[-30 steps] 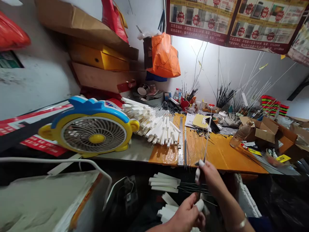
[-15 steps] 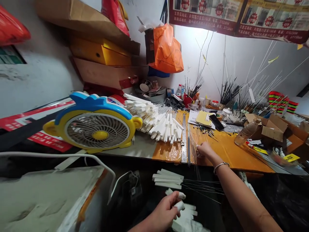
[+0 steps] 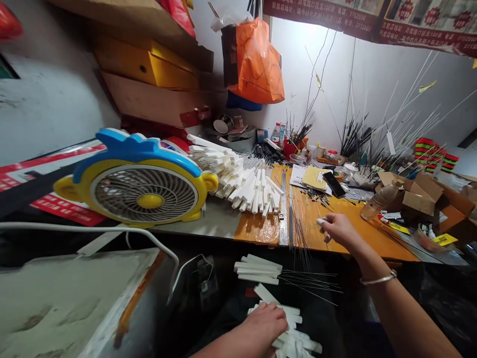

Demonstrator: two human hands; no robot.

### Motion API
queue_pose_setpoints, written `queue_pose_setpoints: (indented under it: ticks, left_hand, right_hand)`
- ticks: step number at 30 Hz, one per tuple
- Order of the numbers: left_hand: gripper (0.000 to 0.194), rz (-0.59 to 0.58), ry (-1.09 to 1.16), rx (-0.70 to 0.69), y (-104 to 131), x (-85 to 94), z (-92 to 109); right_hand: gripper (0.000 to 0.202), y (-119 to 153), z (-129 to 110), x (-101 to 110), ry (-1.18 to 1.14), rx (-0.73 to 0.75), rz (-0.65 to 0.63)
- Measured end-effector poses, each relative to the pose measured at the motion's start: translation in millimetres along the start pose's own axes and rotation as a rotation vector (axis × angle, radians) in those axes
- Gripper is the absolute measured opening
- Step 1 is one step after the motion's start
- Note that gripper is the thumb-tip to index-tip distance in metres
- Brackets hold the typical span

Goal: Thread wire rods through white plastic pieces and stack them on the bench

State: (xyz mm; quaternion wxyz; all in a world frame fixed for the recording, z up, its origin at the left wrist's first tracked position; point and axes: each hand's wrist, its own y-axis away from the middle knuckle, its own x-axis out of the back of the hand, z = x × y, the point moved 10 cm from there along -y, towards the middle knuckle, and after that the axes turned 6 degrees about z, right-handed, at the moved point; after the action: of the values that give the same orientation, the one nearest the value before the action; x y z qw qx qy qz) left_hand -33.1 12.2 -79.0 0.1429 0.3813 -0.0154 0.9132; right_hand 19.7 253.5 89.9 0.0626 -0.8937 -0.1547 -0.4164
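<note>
My left hand (image 3: 265, 323) is low in the middle, its fingers curled over white strips (image 3: 292, 343) piled on dark cloth. Its fingertips are hidden among the strips. My right hand (image 3: 337, 229), with white wrapping on a finger and a bracelet at the wrist, is over the front of the orange tabletop (image 3: 368, 233). Its thumb and fingers are pinched together; whatever is between them is too fine to make out. Loose thin wires (image 3: 298, 228) lie on the tabletop to its left. A bundle of white strips on wires (image 3: 259, 271) lies beyond my left hand.
A blue and yellow fan (image 3: 145, 194) stands at the left, beside a large heap of white strips (image 3: 257, 191). A metal ruler (image 3: 283, 219) lies on the tabletop. Behind are a phone (image 3: 334, 184), a yellow pad (image 3: 315, 179), a plastic bottle (image 3: 382, 201) and cardboard boxes (image 3: 421, 194).
My right hand has moved right and up, away from the loose wires. My left hand has turned palm down and its fingers now cover the strips on the cloth. The view has shifted slightly.
</note>
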Motion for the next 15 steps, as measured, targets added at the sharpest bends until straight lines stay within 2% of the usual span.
queue_pose_setpoints:
  ticks: [3,5,7,10,13,15]
  left_hand:
    - [0.041,-0.027,-0.217,-0.035,-17,-9.7,2]
    - [0.05,-0.062,-0.258,-0.068,-26,-16.8,2]
    - [0.04,-0.1,-0.251,-0.104,-33,-25.6,3]
    - [0.02,-0.099,-0.221,-0.148,-38,-38.1,6]
    - [0.025,-0.086,-0.186,-0.132,-41,-51.0,4]
    - [0.028,-0.072,-0.156,-0.109,-41,-55.4,1]
  right_hand:
    - [0.019,16,-17,44,-0.061,0.169,0.247]
    - [0.017,23,-21,58,-0.06,0.239,0.371]
    - [0.013,24,-17,53,-0.047,0.265,0.405]
    - [0.009,17,-1,30,-0.038,0.257,0.383]
    - [0.01,15,18,14,-0.05,0.239,0.365]
    - [0.009,22,28,11,-0.087,0.239,0.362]
